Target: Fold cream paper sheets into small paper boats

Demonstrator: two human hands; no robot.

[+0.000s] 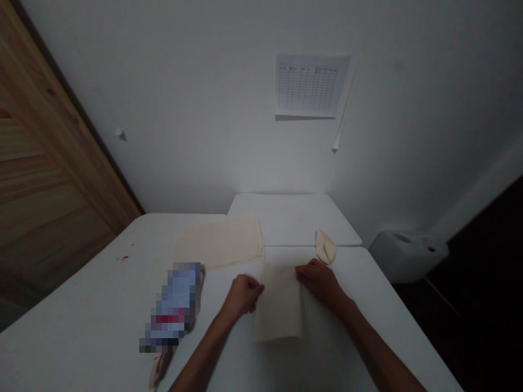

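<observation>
A cream rectangular piece of cloth (280,307) lies in front of me on the white table, its short lower edge toward me. My left hand (244,294) is closed in a pinch at its left edge. On the opposite side, my right hand (321,280) pinches the upper right edge between thumb and fingers. Just beyond the right hand rests a small folded cream cloth piece (326,247). Farther back on the left, a larger cream cloth (223,242) is spread flat with one rounded end.
A blurred-out item (175,305) with pinkish fabric under it lies left of my left forearm. The white table (90,294) reaches the wall, where a printed sheet (312,86) hangs. A white plastic container (408,255) stands off the table's right side. A wooden door (49,163) is at left.
</observation>
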